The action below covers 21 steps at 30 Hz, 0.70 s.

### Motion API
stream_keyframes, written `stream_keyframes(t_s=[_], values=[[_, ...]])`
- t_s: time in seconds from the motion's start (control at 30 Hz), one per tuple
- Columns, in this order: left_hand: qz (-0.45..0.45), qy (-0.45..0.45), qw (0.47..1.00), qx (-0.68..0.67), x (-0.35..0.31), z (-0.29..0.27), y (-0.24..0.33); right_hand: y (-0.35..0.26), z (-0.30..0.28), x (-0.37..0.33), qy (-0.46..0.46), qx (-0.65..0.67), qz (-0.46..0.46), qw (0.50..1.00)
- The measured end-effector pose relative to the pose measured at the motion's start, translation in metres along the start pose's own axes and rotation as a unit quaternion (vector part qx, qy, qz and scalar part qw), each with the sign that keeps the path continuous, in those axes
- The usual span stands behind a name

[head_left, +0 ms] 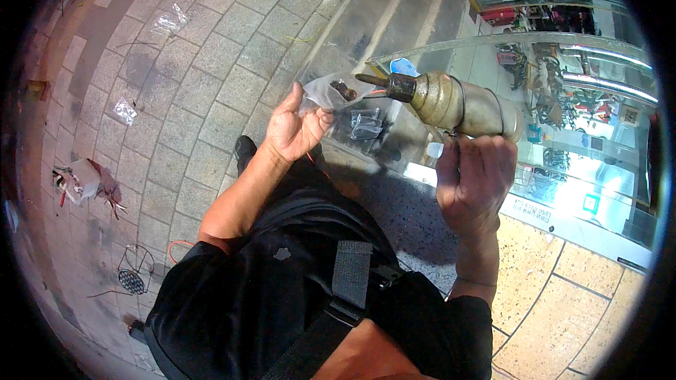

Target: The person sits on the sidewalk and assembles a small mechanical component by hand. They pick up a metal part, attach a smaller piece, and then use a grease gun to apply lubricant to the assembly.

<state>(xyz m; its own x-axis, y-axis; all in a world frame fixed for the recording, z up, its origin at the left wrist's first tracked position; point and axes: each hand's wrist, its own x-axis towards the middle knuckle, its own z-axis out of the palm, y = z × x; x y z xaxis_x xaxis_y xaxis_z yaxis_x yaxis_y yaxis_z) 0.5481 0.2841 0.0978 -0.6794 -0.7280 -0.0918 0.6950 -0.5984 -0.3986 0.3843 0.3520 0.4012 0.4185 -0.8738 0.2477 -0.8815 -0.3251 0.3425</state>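
Note:
My left hand (296,130) is raised at the middle, palm up, with a small clear plastic bag (320,90) pinched at its fingers. Inside the bag lies a small dark brown metallic-looking piece (343,89), its kind unclear. My right hand (475,179) is closed under a grimy yellowish bottle (468,105) with a dark collar and a pointed nozzle. A thin wire or cord is wrapped round the bottle. It lies sideways in the air, nozzle to the left, the tip over or beside the bag; whether they touch I cannot tell.
A glass display case (591,169) with assorted goods stands at the right. Small clear packets (366,124) lie just beyond my hands, near grey steps (380,14). On the paving at the left are plastic scraps (125,110), a white bag (79,179) and a round wire stand (134,271).

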Motion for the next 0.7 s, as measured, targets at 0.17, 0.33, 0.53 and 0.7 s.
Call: stream_keyframes(t_s=[0.17, 0.33, 0.53, 0.7], values=[[0.007, 0.009, 1.000, 0.013, 0.0012, 0.0042, 0.0002, 0.0030, 0.0040, 0.0001, 0.002, 0.003, 0.000, 1.000], [0.009, 0.022, 0.999, 0.021, 0.0032, 0.0056, 0.0000, 0.0035, 0.0047, 0.0003, -0.003, 0.006, 0.007, 1.000], [0.014, 0.031, 0.999, 0.017, 0.0045, 0.0081, 0.0004, 0.0046, 0.0063, 0.0016, -0.004, 0.003, 0.007, 1.000], [0.011, 0.025, 1.000, 0.016, 0.0060, 0.0039, 0.0014, 0.0047, 0.0064, 0.0032, 0.001, 0.004, 0.004, 1.000]])
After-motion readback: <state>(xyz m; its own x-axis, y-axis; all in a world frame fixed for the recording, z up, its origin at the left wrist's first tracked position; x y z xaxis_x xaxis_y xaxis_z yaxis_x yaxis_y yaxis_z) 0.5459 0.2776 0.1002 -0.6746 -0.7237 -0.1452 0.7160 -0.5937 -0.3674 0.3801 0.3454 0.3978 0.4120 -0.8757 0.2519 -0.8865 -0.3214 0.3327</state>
